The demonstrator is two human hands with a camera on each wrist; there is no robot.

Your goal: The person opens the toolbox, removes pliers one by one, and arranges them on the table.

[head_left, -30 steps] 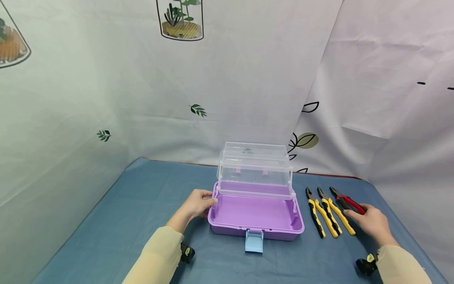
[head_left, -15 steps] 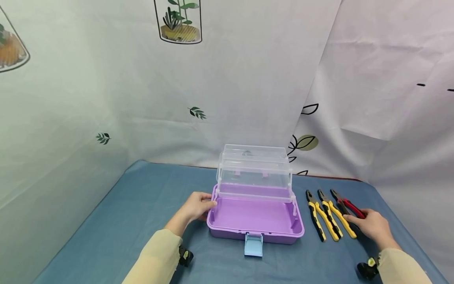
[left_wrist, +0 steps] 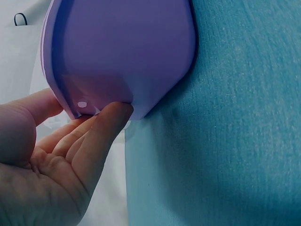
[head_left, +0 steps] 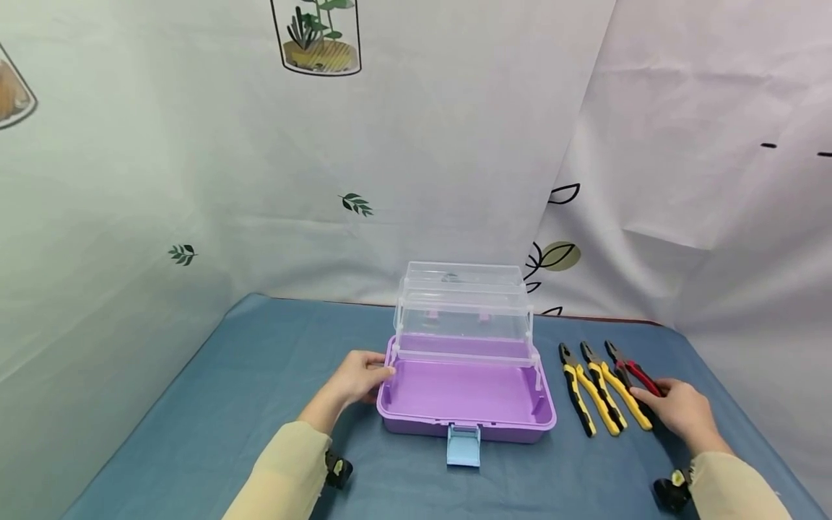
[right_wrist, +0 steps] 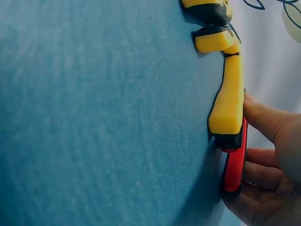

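A purple toolbox [head_left: 422,427] stands with its clear lid [head_left: 464,303] raised and a light blue latch [head_left: 464,446] hanging at the front. My left hand [head_left: 356,375] grips its left end, thumb at the rim and fingers against the outer wall [left_wrist: 122,52] in the left wrist view. To the right, my right hand [head_left: 685,412] holds red-and-black pliers [head_left: 643,378] by the handles, with their head pointing away from me. In the right wrist view a red handle [right_wrist: 234,174] lies against the fingers, partly behind a yellow handle [right_wrist: 228,101].
Two yellow-and-black pliers [head_left: 575,383] [head_left: 601,379] lie side by side between the toolbox and my right hand. A blue cloth [head_left: 292,339] covers the table. White printed fabric [head_left: 455,144] hangs behind and at both sides.
My right hand has shifted slightly left, and the handles of the red-and-black pliers look closer together. My left hand stays on the toolbox. The head view has shifted a little.
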